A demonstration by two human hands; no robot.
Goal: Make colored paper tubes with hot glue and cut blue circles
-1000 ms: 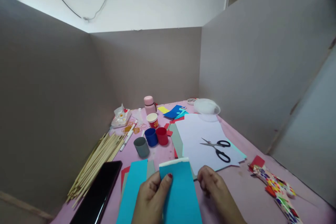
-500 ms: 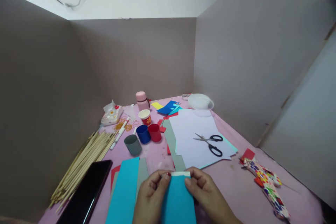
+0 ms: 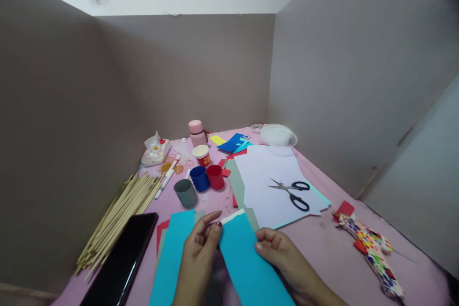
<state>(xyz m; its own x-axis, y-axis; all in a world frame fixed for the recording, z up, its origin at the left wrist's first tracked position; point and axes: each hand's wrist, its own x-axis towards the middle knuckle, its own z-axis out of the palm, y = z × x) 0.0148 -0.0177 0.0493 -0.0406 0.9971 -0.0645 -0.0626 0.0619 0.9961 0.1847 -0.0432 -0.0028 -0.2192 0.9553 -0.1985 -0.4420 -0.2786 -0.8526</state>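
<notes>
My left hand point(image 3: 199, 248) pinches the left edge of a turquoise paper strip point(image 3: 247, 263) near its top, where a white edge shows. My right hand point(image 3: 279, 253) grips the same strip on its right edge, thumb on top. The strip is tilted, its top leaning left. A second turquoise strip point(image 3: 172, 258) lies flat on the pink table to the left of my left hand, over grey and red paper.
Black-handled scissors point(image 3: 292, 191) lie on white sheets point(image 3: 268, 177). Grey, blue and red cups point(image 3: 201, 181) stand mid-table by a paper cup and a pink bottle point(image 3: 196, 132). Bamboo sticks point(image 3: 118, 215) and a black phone point(image 3: 122, 258) lie left. A patterned paper shape point(image 3: 373, 253) lies right. Grey partitions enclose the table.
The strip has tilted, its top swinging left. My right hand slid from the strip's top corner down to its right edge. The camera view shifted slightly.
</notes>
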